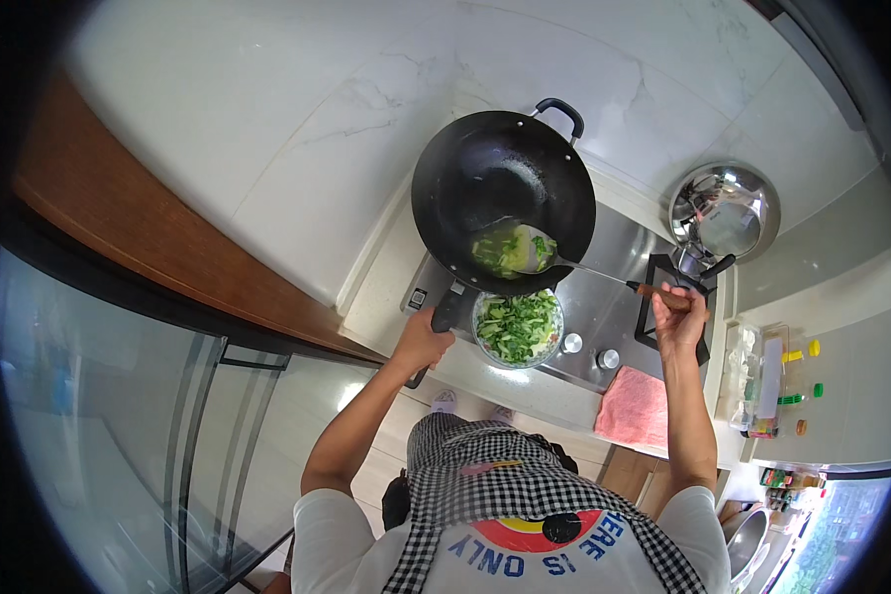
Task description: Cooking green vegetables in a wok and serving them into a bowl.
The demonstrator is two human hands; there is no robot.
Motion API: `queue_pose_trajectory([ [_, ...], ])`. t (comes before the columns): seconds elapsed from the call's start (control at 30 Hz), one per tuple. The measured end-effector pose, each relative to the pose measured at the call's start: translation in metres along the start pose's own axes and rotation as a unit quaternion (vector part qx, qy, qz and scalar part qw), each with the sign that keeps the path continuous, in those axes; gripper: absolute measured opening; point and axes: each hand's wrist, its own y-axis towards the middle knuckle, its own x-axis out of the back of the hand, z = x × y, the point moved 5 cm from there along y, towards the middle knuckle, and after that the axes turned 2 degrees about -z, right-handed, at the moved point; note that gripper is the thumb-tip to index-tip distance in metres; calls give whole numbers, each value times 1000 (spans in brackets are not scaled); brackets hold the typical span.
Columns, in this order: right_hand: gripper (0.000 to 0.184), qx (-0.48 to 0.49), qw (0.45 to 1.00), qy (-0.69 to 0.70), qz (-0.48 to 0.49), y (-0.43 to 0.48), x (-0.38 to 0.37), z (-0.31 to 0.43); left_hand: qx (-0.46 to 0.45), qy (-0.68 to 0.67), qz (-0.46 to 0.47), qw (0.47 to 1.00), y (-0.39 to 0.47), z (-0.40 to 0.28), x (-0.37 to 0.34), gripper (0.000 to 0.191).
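Note:
My left hand [419, 340] grips the long black handle of a dark wok [460, 171], which is tilted toward me over the stove. In its lower side lie chopped greens [494, 256] in yellowish-green liquid. With my right hand [679, 319] I hold the wooden handle of a metal spatula [598, 272]; its blade rests inside the wok among the greens. Right below the wok's near rim stands a clear glass bowl [477, 338] heaped with chopped leafy greens [520, 323]. The wok's rim hides part of the bowl's far edge.
A stainless steel gas stove [601, 319] has two control knobs and a black burner grate [647, 319]. A shiny lid [724, 211] leans on the back wall. A pink cloth [633, 408] lies at the front edge. Seasoning containers [776, 379] stand right; a glass sliding door [119, 416] is left.

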Motion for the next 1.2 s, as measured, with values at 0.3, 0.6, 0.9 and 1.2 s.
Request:
queue_pose_trajectory([
  [0.3, 33, -48, 993, 76, -82, -1, 27, -45, 1, -3, 2, 1000, -2, -7, -2, 16],
  [0.6, 34, -107, 977, 161, -93, 10, 69, -66, 0, 4, -3, 1000, -3, -6, -1, 17],
  [0.9, 29, -66, 977, 197, -54, 15, 54, -82, 6, 3, -7, 1000, -5, -12, -2, 13],
  [1.2, 34, 109, 985, 57, 125, -28, -3, -23, 11, 16, -11, 1000, -4, -7, -1, 19],
])
